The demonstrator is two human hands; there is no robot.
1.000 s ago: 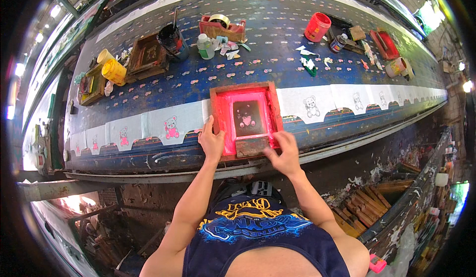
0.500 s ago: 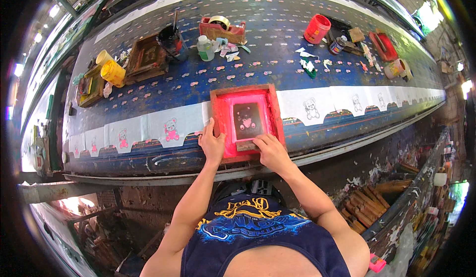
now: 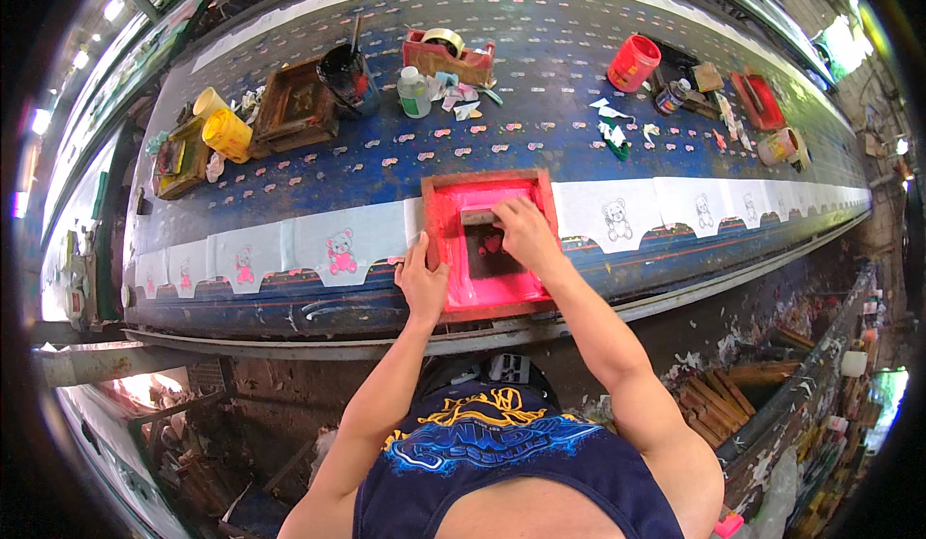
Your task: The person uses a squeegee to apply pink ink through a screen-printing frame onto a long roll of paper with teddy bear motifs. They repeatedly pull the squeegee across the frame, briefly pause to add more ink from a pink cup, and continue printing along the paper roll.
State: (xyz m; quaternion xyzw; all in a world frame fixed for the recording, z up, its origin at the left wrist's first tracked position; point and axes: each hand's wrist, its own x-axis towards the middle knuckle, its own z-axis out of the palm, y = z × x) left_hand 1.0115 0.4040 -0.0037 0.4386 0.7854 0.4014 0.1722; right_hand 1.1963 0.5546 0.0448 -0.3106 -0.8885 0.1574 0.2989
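**Here, the right hand presses a short blade across a pink printing frame**

The right hand (image 3: 526, 235) is closed on the flat blade (image 3: 476, 217), its fingers on the right end, and holds it at the far side of the dark window (image 3: 493, 261) in the frame. The left hand (image 3: 422, 283) is spread, thumb apart from fingers, resting against the left side of the wooden frame (image 3: 432, 216). That frame lies flat at the near edge of the bench (image 3: 569, 157), its inner border coated bright pink.

White sheets (image 3: 380, 234) run in a row to the left and right of the frame. To the left they carry bears filled in with pink, the nearest bear (image 3: 340, 252) just beside the left hand; to the right, bears in grey outline only, such as the outlined bear (image 3: 616, 221).

Farther across the bench, on the left, sit a yellow tub (image 3: 228, 136), a darker wooden frame (image 3: 289, 105) and a black-stained pot (image 3: 349, 84). A clear bottle (image 3: 414, 95) stands near a red tape dispenser (image 3: 451, 61). Well to the right are a pink-red tub (image 3: 634, 64), a small dark bottle (image 3: 670, 99) and a red tray (image 3: 758, 102).
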